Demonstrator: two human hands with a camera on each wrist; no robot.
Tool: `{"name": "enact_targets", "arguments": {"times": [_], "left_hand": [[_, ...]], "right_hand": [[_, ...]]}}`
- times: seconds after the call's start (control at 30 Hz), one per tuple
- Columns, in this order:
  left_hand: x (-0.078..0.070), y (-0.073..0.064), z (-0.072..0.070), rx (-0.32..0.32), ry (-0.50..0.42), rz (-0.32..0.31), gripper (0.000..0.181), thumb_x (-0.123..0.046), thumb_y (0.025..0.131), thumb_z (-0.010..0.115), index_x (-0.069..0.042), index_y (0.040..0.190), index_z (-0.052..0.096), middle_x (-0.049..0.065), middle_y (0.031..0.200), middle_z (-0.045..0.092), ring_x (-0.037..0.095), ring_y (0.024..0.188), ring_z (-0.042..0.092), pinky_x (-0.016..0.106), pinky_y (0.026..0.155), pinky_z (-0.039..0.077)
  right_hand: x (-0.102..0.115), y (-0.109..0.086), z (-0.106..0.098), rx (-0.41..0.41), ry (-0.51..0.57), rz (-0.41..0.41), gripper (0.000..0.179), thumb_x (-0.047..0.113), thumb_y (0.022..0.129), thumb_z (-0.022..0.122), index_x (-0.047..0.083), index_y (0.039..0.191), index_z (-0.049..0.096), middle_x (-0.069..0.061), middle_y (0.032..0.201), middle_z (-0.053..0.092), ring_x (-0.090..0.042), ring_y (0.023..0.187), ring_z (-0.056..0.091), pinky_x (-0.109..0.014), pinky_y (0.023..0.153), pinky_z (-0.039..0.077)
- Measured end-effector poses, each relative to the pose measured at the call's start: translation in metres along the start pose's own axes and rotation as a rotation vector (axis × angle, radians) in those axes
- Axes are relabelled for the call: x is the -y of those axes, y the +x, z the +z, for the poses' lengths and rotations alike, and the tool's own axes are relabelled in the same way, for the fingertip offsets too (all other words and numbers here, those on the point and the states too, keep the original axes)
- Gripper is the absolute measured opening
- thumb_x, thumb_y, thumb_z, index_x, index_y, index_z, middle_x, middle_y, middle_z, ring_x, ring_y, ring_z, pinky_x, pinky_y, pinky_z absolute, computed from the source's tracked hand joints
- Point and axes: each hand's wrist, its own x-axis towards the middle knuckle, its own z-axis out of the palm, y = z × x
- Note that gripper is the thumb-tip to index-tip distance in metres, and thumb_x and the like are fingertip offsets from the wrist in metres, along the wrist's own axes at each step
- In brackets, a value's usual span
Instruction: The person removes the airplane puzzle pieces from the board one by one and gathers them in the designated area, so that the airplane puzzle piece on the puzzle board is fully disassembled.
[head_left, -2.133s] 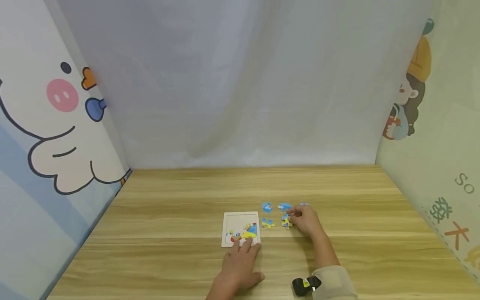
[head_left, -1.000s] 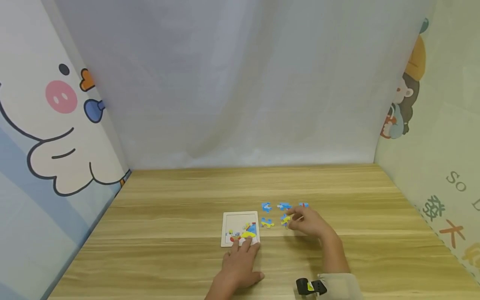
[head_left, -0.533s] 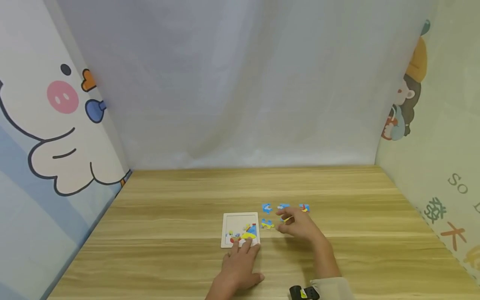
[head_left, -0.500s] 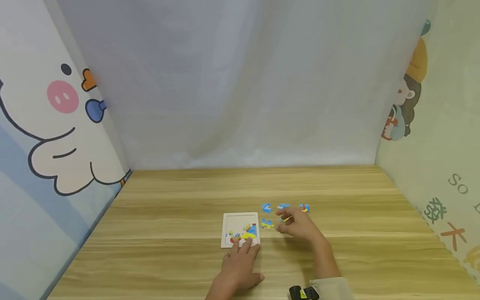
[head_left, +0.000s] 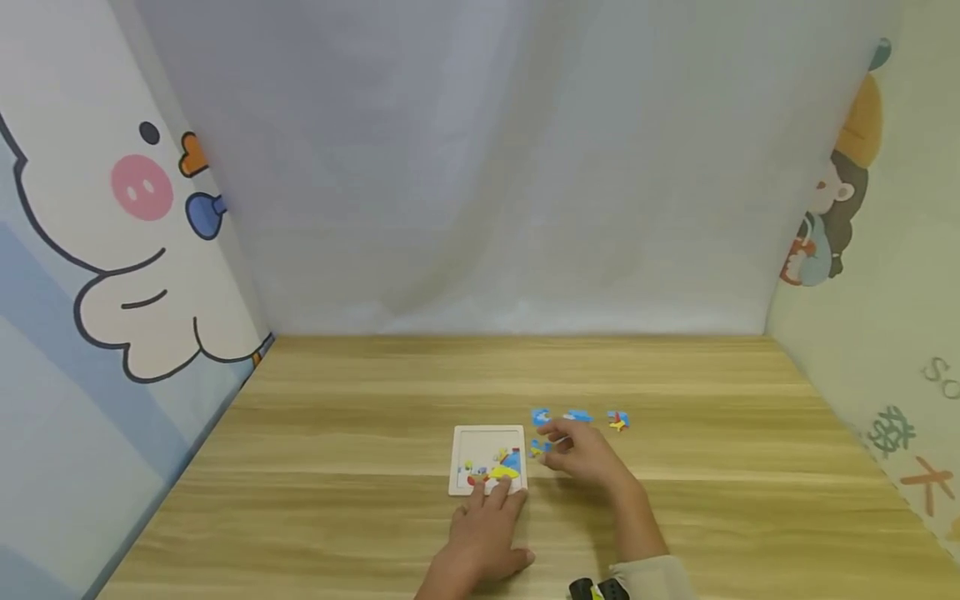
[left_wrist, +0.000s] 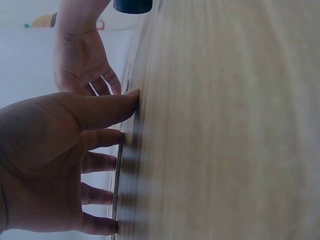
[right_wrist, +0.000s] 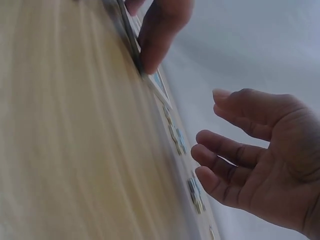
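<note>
A square wooden puzzle tray (head_left: 482, 446) lies on the table. Colourful pieces fill part of its front, and its upper area is bare wood. My left hand (head_left: 483, 533) rests with spread, straight fingers on the tray's front edge. My right hand (head_left: 588, 461) hovers just right of the tray, above the loose pieces. In the right wrist view, the right hand (right_wrist: 265, 155) has loosely bent fingers, thumb apart, and nothing between them. Nearest its fingertips is a blue-and-yellow jigsaw piece (head_left: 537, 448). Whatever lies under the palm is hidden in the head view.
Behind the right hand lie a blue piece (head_left: 540, 416), another blue piece (head_left: 578, 415) and a blue, red and yellow piece (head_left: 618, 421). A black wrist device (head_left: 597, 589) sits by the right sleeve. A pale curtain (head_left: 510, 208) stands behind the wooden table (head_left: 337, 417).
My right hand has moved left, from the nearer middle loose piece to the one beside the tray. The left hand stays on the tray's edge. The head view has shifted slightly.
</note>
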Motion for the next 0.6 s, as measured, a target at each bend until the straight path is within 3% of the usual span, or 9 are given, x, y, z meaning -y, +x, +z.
{"name": "enact_targets", "arguments": {"times": [0.3,0.43,0.6], "left_hand": [[-0.001,-0.002,0.003,-0.011,-0.003,0.006,0.07,-0.039,0.075,0.073,-0.012,0.134,0.047,0.013,0.142,0.036,0.045,0.128,0.027,0.066,0.09,0.033],[-0.001,-0.001,0.002,-0.02,-0.003,0.012,0.071,-0.039,0.075,0.074,-0.012,0.134,0.047,0.013,0.142,0.036,0.046,0.128,0.027,0.066,0.089,0.033],[0.002,0.001,0.003,-0.015,0.005,0.007,0.072,-0.04,0.075,0.074,-0.012,0.135,0.046,0.013,0.143,0.035,0.047,0.128,0.026,0.066,0.089,0.033]], "right_hand": [[0.0,0.007,0.022,-0.049,-0.01,0.016,0.032,0.001,0.077,0.071,0.001,0.108,0.063,-0.012,0.098,0.061,-0.026,0.088,0.058,-0.039,0.074,0.05],[0.005,0.008,0.03,-0.026,0.007,0.022,0.032,0.005,0.08,0.07,0.0,0.111,0.062,-0.01,0.096,0.06,-0.025,0.088,0.057,-0.04,0.076,0.049],[0.009,0.012,0.035,0.006,0.046,0.03,0.029,0.003,0.081,0.067,-0.004,0.109,0.062,-0.005,0.083,0.059,-0.019,0.076,0.056,-0.034,0.066,0.049]]}}
